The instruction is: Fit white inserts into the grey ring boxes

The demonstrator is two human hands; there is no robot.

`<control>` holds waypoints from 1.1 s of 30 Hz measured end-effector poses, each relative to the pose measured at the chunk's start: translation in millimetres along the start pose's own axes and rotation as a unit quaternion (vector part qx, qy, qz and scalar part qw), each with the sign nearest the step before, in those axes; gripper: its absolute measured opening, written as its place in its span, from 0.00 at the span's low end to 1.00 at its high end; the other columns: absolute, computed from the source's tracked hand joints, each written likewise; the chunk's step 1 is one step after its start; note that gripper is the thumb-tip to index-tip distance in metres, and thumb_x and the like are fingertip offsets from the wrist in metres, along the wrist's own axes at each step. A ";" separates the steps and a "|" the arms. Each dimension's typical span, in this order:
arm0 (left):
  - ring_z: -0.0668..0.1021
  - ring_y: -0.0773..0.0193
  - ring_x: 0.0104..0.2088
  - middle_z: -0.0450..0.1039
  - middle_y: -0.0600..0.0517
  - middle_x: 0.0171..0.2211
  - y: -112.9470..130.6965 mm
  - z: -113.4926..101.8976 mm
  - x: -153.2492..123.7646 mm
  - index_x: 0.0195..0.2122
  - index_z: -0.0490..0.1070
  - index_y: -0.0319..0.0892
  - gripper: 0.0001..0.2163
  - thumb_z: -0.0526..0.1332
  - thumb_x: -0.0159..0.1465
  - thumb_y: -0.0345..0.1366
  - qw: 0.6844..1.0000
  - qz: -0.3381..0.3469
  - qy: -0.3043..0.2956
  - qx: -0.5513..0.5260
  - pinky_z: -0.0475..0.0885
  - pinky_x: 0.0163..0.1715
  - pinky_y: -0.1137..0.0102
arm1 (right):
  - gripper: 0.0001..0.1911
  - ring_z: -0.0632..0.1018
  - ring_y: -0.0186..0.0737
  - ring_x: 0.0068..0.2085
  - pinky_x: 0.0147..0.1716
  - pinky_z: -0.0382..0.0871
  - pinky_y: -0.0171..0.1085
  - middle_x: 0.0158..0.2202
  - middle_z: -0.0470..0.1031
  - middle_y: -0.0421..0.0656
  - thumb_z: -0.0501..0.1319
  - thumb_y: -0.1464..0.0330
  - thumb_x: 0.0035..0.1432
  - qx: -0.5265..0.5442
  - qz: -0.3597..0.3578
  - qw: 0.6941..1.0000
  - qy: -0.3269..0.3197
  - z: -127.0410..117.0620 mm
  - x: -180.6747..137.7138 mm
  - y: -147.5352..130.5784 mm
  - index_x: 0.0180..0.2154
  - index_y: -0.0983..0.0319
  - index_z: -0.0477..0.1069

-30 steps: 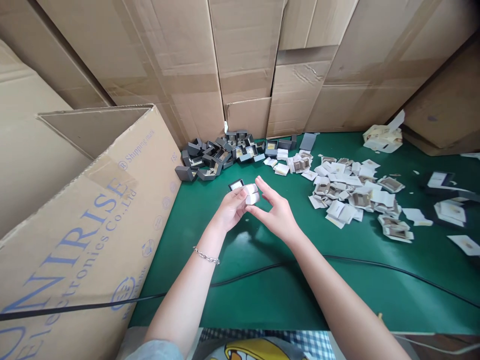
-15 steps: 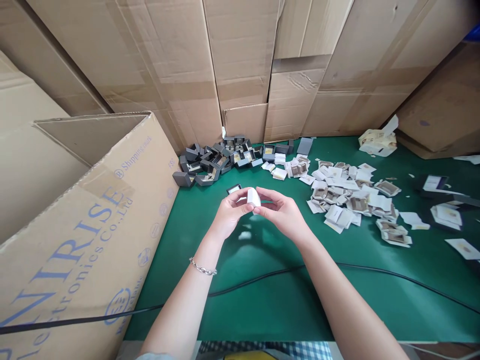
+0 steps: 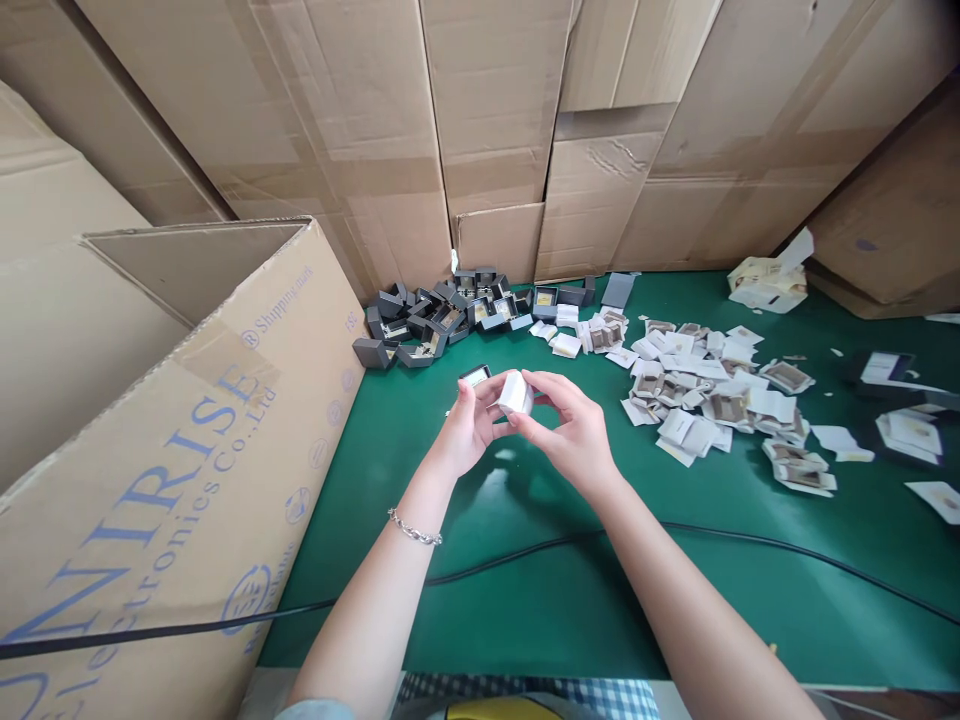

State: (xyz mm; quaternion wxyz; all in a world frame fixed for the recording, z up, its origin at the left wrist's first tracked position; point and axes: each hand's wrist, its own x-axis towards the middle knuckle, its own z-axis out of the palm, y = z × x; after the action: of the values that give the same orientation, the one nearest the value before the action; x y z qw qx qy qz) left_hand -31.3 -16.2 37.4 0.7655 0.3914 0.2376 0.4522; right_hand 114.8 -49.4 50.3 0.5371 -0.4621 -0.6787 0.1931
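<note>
Between my two hands is a small white box-like piece, tilted, above the green tabletop. My right hand pinches it from the right with thumb and forefinger. Against its left side and underside rest the fingers of my left hand, whose thumb is raised away from it. Just behind the left fingers lies a small dark open box, partly hidden. Beyond it, against the cardboard, is a heap of dark grey small boxes, several with lids open.
Torn white paper inserts spread over the right side. A large carton stands at the left, with cardboard sheets along the back. A black cable crosses in front. Crumpled paper packaging sits at the back right.
The white piece has been turned and tilted between my hands. My left thumb has come off it and lifted, while my right hand keeps its pinch. The view has shifted slightly.
</note>
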 end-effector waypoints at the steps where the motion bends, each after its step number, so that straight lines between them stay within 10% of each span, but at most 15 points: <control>1: 0.76 0.57 0.40 0.74 0.43 0.42 -0.1 -1.1 -0.3 0.46 0.73 0.41 0.34 0.57 0.48 0.63 1.000 -0.014 -0.008 -0.002 0.72 0.33 0.70 | 0.19 0.74 0.42 0.44 0.42 0.73 0.41 0.46 0.72 0.44 0.63 0.64 0.53 -0.032 -0.026 0.999 0.012 3.3 -2.0 0.0 0.48 0.57 0.70; 12: 0.74 0.68 0.28 0.72 0.49 0.28 2.9 -9.4 1.7 0.34 0.75 0.36 0.22 0.68 0.46 0.50 0.999 -0.050 -0.016 0.005 0.67 0.26 0.75 | 0.23 0.73 0.42 0.48 0.45 0.72 0.39 0.50 0.70 0.45 0.58 0.67 0.60 -0.152 -0.163 0.974 -0.035 2.0 -4.9 -1.2 0.57 0.54 0.60; 29: 0.72 0.67 0.26 0.72 0.48 0.27 10.1 -13.1 -0.9 0.32 0.76 0.35 0.19 0.67 0.49 0.48 0.992 -0.056 0.009 0.109 0.67 0.27 0.72 | 0.17 0.73 0.44 0.45 0.46 0.69 0.43 0.45 0.71 0.46 0.57 0.68 0.58 -0.104 -0.124 0.986 -0.049 5.4 -5.5 2.8 0.50 0.55 0.68; 33: 0.67 0.71 0.21 0.69 0.52 0.23 9.1 -24.6 4.4 0.32 0.76 0.37 0.16 0.61 0.56 0.47 0.936 0.104 0.221 0.253 0.63 0.22 0.74 | 0.17 0.74 0.44 0.43 0.45 0.71 0.43 0.45 0.73 0.45 0.64 0.66 0.50 0.061 0.012 0.998 0.026 13.4 -4.4 2.8 0.44 0.56 0.72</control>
State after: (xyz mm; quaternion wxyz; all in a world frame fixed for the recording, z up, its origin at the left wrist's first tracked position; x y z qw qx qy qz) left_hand -51.5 -0.3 30.4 0.5179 0.4850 0.4656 0.5289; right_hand 103.8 -48.6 41.1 0.5793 -0.4413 -0.6462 0.2284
